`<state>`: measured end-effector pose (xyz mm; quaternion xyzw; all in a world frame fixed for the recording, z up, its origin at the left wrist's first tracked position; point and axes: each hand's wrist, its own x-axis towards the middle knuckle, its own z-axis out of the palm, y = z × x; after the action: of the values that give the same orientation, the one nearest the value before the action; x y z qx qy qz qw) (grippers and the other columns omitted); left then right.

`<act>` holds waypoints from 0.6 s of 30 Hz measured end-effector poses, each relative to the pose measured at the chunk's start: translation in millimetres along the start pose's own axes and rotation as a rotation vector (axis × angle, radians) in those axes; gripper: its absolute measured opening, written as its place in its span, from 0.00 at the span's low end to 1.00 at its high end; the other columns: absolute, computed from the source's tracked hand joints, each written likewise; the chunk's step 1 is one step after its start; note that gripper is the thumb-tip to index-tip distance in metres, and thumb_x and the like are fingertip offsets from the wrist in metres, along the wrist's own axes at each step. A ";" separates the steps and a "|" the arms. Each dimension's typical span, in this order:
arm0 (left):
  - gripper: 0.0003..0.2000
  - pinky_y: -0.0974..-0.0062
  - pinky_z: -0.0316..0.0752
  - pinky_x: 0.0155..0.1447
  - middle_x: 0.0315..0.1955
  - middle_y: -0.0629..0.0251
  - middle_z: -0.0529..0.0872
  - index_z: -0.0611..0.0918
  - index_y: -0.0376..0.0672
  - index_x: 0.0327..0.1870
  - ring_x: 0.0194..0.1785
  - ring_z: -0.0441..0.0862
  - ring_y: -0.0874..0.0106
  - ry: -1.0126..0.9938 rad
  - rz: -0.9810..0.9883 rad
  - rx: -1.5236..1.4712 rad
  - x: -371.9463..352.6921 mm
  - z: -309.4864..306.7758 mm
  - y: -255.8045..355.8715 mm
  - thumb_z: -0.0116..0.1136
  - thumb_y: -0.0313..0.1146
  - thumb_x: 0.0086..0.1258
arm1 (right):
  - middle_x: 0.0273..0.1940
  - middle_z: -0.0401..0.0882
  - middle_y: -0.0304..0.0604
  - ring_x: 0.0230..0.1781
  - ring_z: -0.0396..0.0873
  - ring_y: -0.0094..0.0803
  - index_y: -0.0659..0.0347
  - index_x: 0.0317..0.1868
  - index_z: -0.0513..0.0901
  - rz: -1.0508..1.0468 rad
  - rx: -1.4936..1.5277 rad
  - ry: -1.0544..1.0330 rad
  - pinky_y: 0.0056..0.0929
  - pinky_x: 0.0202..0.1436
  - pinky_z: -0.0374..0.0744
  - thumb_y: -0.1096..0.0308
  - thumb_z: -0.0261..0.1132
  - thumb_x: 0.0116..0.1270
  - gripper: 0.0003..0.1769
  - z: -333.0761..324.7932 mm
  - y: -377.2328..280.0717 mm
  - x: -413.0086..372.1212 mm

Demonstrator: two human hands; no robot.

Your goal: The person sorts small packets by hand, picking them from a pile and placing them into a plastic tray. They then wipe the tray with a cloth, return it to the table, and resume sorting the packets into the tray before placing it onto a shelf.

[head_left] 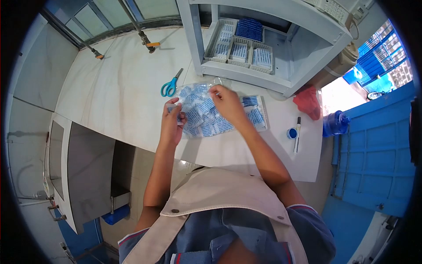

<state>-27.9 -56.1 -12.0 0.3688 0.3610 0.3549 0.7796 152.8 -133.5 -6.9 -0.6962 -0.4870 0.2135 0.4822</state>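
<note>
A clear plastic bag (203, 110) full of small white sachets with blue print lies flat on the white counter. My left hand (172, 119) is at the bag's left side, its fingers curled around a printed sachet (170, 108). At the bag's upper right edge, my right hand (227, 104) is closed in a pinch on the plastic; the fingertips are partly hidden. Blue-handled scissors (169, 87) rest just beyond my left hand, blades pointing away. Partly under my right forearm is a shallow tray (262, 115) holding more blue-printed packets.
A grey shelf unit (246, 72) stands at the back, with white baskets (262, 59) of packets inside. Rightward on the counter (118, 97) are a small blue-topped jar (291, 133), a marker (298, 136) and a red cloth (307, 103). Gas taps (151, 45) rise at the back left.
</note>
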 end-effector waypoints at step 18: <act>0.15 0.77 0.68 0.52 0.43 0.60 0.77 0.70 0.41 0.59 0.45 0.73 0.73 -0.421 0.392 0.725 52.8 53.1 -4.6 0.42 0.22 0.73 | 0.28 0.82 0.52 0.27 0.82 0.43 0.67 0.34 0.82 0.243 0.220 -0.230 0.34 0.34 0.78 0.68 0.68 0.52 0.11 -15.7 -2.6 51.0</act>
<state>42.9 -32.0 -7.0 0.7428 0.2192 0.2639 0.5750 185.8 -95.5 11.1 -0.6641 -0.4252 0.4001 0.4670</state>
